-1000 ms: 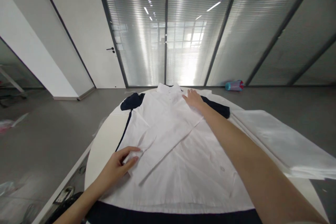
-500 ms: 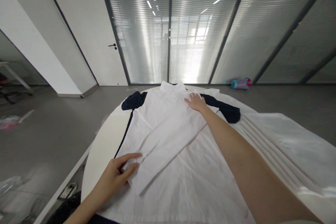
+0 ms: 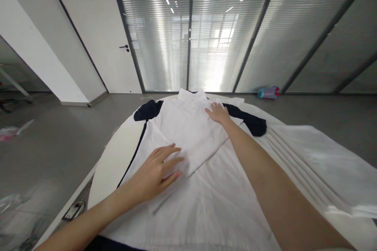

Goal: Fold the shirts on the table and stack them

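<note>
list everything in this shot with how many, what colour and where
shirt: one, white, spread on the table
dark cloth: count unclear, navy, showing at the shirt's sides and bottom left
table: one, off-white, under the shirt
folded fabric: layers uncounted, white, right side
cylindrical object: one, blue and red, floor by the glass wall
glass wall: one, grey frames, background
door: one, white, back left
door handle: one, black, on the door
column: one, white, left
pink item: one, unclear, floor, far left
left hand: one, bare, over the shirt front
right hand: one, bare, on the shirt near the collar
</note>
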Demonstrator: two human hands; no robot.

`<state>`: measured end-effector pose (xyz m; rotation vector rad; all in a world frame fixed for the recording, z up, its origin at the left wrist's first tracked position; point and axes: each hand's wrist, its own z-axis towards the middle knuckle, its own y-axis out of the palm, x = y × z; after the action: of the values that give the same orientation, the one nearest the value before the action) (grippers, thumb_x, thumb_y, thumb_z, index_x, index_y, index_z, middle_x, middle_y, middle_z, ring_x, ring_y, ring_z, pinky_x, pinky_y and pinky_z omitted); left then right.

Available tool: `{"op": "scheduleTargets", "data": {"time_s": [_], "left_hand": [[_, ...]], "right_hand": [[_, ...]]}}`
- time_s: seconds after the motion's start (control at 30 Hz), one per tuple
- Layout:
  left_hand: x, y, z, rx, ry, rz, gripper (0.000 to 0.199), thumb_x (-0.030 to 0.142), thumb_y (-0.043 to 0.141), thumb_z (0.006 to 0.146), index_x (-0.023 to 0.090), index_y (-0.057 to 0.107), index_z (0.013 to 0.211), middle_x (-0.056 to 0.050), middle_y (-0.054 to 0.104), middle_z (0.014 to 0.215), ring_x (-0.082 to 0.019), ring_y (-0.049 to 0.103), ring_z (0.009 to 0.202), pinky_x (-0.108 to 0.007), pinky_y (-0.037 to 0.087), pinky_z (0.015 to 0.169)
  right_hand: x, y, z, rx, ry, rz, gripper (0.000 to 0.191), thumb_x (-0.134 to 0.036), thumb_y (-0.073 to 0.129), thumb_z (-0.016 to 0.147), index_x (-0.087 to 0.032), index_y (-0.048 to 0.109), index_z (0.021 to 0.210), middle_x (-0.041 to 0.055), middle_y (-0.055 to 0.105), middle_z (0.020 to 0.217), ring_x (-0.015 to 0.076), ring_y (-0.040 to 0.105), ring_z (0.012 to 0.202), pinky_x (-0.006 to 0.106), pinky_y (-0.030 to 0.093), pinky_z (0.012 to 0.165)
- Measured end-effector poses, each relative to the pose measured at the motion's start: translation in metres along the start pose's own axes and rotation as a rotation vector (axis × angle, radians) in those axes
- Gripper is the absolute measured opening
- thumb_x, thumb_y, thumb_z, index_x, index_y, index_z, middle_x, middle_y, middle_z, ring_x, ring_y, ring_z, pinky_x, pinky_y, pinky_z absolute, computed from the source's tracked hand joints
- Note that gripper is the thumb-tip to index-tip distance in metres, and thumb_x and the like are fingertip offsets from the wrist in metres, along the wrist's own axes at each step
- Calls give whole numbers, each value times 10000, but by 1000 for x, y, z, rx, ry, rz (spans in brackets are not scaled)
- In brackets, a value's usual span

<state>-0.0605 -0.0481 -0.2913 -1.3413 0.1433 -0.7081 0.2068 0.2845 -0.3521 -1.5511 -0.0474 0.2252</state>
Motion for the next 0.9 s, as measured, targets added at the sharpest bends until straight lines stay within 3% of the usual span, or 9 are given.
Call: {"op": "scheduleTargets", "data": {"time_s": [0.13,0.27,0.9], "left_hand": [[-10,24,15,-135,49,57,563,521,470,994,291,431,1507,-87,375,1590,-340,269,1494,-570,275,1195],[-14,36,8,-158,59,105,664,567,458,985,312,289,1574,-82,255,1640,-361,157,1519,-595,185,1216],[-9,39,-1,-159,89,155,680,548,417,1006,312,186,1600,-78,190,1657,-347,107,1529,-592,180,1216]], "right_hand": [[1,1,0,1,-3,9,822,-675,148,973,-139,245,1589,100,155,1665,290,128,1526,562,103,1209],[2,2,2,4,-7,13,823,-678,152,972,-142,255,1587,105,154,1666,297,125,1526,566,110,1206],[2,-1,-11,4,-13,16,766,-643,175,985,-178,261,1587,105,169,1665,299,135,1524,566,120,1202]]}}
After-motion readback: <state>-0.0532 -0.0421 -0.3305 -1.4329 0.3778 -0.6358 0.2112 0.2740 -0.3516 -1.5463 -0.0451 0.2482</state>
